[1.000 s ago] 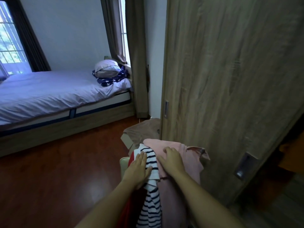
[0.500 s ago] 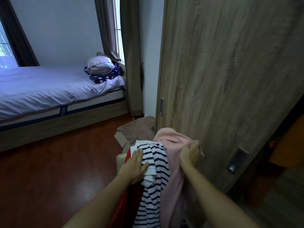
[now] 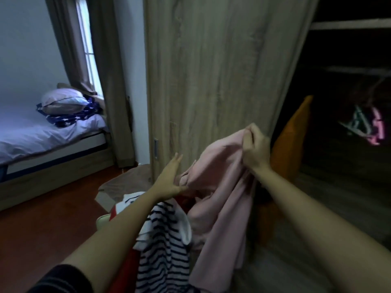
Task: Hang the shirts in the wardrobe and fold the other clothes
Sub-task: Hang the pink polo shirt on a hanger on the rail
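Observation:
My right hand (image 3: 255,148) is shut on the top of a pink garment (image 3: 220,187) and holds it up in front of the wardrobe door (image 3: 211,70). Open with fingers apart, my left hand (image 3: 169,176) touches the garment's left fold. Below lies a white shirt with navy stripes (image 3: 165,246) on a pile, with red cloth (image 3: 124,269) under it. The wardrobe (image 3: 347,70) stands open on the right, dark inside, with an orange garment (image 3: 292,140) and hangers (image 3: 364,125).
A bed (image 3: 42,132) with a pillow (image 3: 61,100) and a blue starred cloth stands at the left beyond the red-brown floor (image 3: 42,225). A brown cloth (image 3: 129,178) lies on a box by the door's foot. Curtains (image 3: 110,81) hang beside the wardrobe.
My right hand has lifted the pink garment up and to the right off the pile. My left hand left the striped shirt and rose to the pink garment. The view turned right toward the open wardrobe.

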